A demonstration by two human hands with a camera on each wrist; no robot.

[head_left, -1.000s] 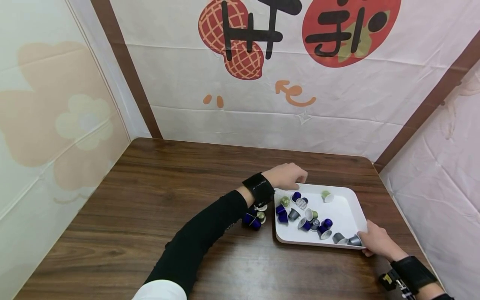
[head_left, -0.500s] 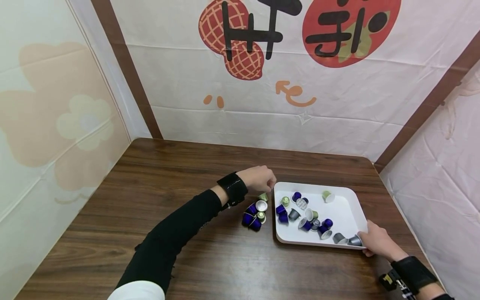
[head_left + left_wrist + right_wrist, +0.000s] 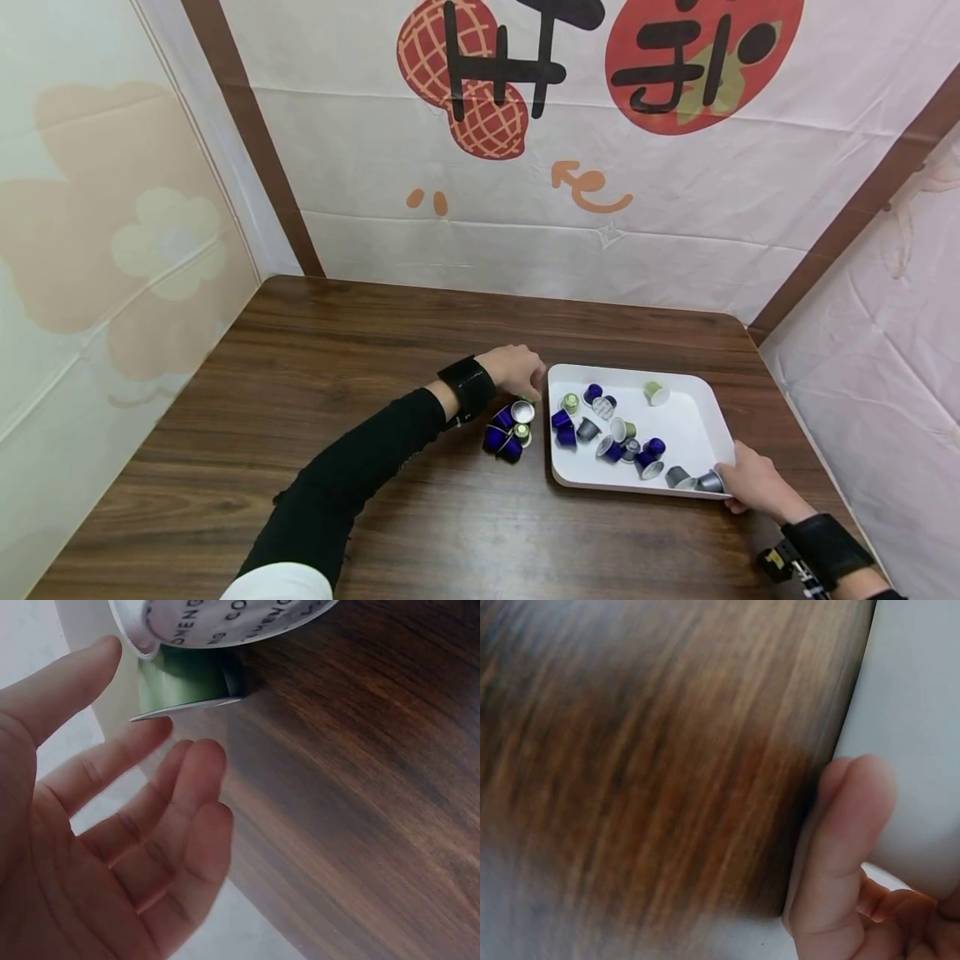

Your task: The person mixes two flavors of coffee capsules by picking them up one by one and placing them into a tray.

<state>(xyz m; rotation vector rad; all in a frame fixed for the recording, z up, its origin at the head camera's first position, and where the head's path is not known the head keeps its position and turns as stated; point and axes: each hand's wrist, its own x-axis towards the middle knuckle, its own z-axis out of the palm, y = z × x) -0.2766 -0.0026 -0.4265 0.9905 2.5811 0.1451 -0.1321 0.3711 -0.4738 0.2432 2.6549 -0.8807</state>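
Note:
My left hand [image 3: 516, 369] reaches down at the far end of a small cluster of coffee capsules on the table. In the left wrist view its thumb and index finger stand apart, with fingertips right at the rim of a green coffee capsule [image 3: 184, 681]. A capsule with a white printed lid [image 3: 232, 619] overlaps the green one there. Several blue capsules [image 3: 496, 437] make up the near part of the cluster. At its near right corner, my right hand [image 3: 757, 479] grips the white tray [image 3: 693, 425], fingers along the outer wall.
Blue, green and grey capsules [image 3: 588, 429] lie scattered in the tray, mostly in its left and near parts. The brown wooden table [image 3: 337, 358] meets a printed white cloth wall [image 3: 517, 250] at the back, with more cloth on both sides.
My left hand has drawn back leftward from over the tray, then dipped toward the green capsule at the cluster's far end. The right hand and tray stay in place.

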